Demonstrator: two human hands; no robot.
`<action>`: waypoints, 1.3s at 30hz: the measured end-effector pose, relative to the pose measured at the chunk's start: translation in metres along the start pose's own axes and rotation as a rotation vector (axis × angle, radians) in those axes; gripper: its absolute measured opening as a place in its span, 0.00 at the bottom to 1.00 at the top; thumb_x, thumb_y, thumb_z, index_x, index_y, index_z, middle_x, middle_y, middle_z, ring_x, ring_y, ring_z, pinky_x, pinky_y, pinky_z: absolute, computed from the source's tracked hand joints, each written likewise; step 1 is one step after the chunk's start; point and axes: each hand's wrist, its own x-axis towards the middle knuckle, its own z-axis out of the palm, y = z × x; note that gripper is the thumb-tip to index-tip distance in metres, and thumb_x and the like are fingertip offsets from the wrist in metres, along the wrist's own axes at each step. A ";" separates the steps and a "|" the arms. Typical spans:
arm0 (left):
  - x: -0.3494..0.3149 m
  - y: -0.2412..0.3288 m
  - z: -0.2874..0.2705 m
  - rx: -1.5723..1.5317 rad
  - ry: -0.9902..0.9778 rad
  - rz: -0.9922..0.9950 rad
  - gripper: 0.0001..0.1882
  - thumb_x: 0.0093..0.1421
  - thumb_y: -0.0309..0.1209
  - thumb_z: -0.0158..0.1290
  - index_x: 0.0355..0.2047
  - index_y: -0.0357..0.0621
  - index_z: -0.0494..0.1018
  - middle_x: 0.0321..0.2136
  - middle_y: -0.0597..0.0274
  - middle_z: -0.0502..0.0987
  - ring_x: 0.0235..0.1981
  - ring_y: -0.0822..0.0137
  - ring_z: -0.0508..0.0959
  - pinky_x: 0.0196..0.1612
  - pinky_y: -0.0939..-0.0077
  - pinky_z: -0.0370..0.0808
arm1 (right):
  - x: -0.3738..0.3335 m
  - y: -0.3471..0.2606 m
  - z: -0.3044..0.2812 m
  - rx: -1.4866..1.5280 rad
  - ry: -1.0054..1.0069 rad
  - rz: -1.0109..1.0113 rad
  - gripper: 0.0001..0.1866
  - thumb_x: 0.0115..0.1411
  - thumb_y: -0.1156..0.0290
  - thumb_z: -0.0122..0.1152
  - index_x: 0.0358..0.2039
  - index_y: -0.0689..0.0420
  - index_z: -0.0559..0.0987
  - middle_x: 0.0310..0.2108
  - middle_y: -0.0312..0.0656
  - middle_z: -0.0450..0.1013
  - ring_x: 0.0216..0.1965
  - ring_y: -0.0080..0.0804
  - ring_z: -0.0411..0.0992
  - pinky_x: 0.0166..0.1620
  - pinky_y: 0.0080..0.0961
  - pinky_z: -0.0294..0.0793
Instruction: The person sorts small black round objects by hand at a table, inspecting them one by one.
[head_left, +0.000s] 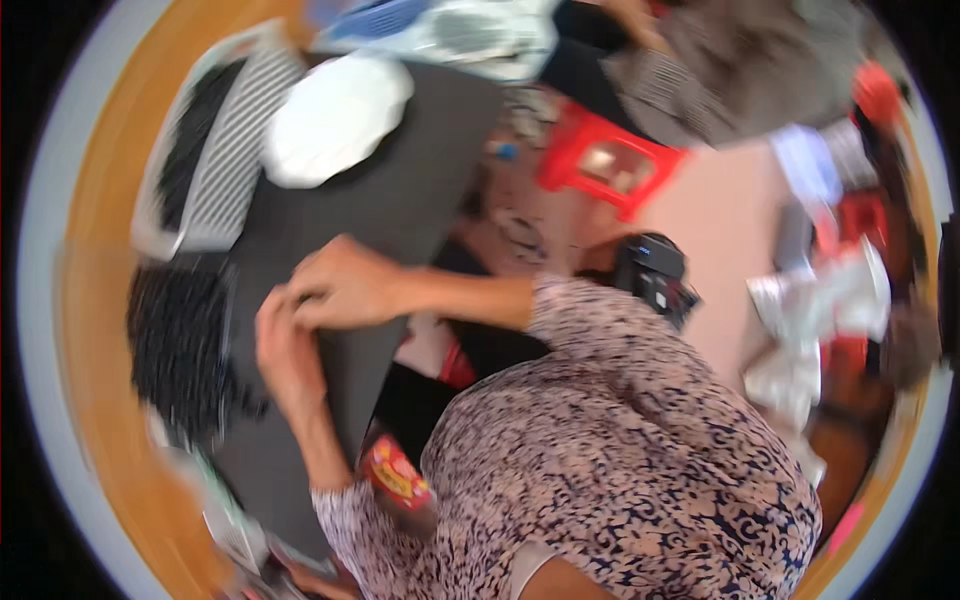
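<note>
Over the dark tabletop point(420, 150) my two hands meet, their fingertips together and blurred. My left hand point(288, 345) is curled, its fingers pressed toward the right one. My right hand point(345, 285) bends in from the other side with its fingers closed in a pinch. Whatever lies between them, if anything, is too small or hidden to make out. Close to my left hand is a heap of thin black strips or cords point(180, 345). A white scalloped plate point(335, 120) rests beyond my right hand.
A light grey slatted basket point(235, 150) holding black pieces stands beside the plate. Blue and pale trays point(470, 35) lie at the far end. On the floor are a red stool point(610, 160) and a black device point(652, 268). A red packet point(398, 472) lies by my left forearm. Another person sits at upper right.
</note>
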 end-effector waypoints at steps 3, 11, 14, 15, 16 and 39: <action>-0.011 0.012 0.027 0.286 0.081 -0.033 0.11 0.63 0.25 0.47 0.44 0.38 0.72 0.24 0.71 0.71 0.33 0.76 0.75 0.39 0.85 0.70 | -0.008 -0.004 -0.017 -0.010 -0.015 0.214 0.12 0.49 0.68 0.63 0.33 0.59 0.81 0.30 0.44 0.78 0.30 0.30 0.77 0.36 0.25 0.75; -0.083 0.022 -0.031 0.737 0.238 0.356 0.12 0.57 0.20 0.51 0.42 0.37 0.72 0.28 0.60 0.75 0.32 0.68 0.76 0.38 0.74 0.73 | -0.015 -0.025 -0.015 -0.024 -0.134 0.209 0.08 0.58 0.77 0.53 0.35 0.62 0.79 0.27 0.40 0.74 0.28 0.22 0.71 0.33 0.20 0.70; -0.092 0.043 -0.061 1.159 0.416 0.440 0.13 0.53 0.22 0.55 0.40 0.39 0.73 0.27 0.54 0.72 0.35 0.53 0.71 0.40 0.62 0.69 | -0.015 -0.030 -0.022 -0.075 -0.179 0.188 0.08 0.58 0.79 0.53 0.36 0.62 0.79 0.28 0.40 0.75 0.29 0.23 0.71 0.34 0.20 0.70; -0.095 0.041 -0.069 1.216 0.452 0.375 0.13 0.53 0.24 0.56 0.41 0.38 0.73 0.28 0.53 0.72 0.37 0.53 0.70 0.42 0.60 0.68 | -0.016 -0.032 -0.024 -0.117 -0.201 0.230 0.08 0.58 0.78 0.54 0.37 0.62 0.80 0.32 0.45 0.78 0.32 0.28 0.75 0.37 0.22 0.72; -0.096 0.037 -0.073 1.280 0.434 0.353 0.14 0.53 0.25 0.57 0.41 0.39 0.73 0.29 0.53 0.73 0.37 0.52 0.71 0.42 0.59 0.68 | -0.018 -0.031 -0.024 -0.116 -0.213 0.223 0.08 0.58 0.78 0.54 0.37 0.62 0.80 0.32 0.45 0.78 0.32 0.28 0.75 0.37 0.22 0.72; -0.057 0.015 -0.034 -0.028 0.214 0.063 0.18 0.62 0.27 0.52 0.51 0.34 0.65 0.26 0.66 0.75 0.28 0.76 0.73 0.34 0.83 0.69 | 0.013 -0.028 0.049 0.069 -0.347 -0.004 0.12 0.48 0.71 0.66 0.35 0.59 0.81 0.27 0.41 0.72 0.27 0.34 0.71 0.34 0.28 0.71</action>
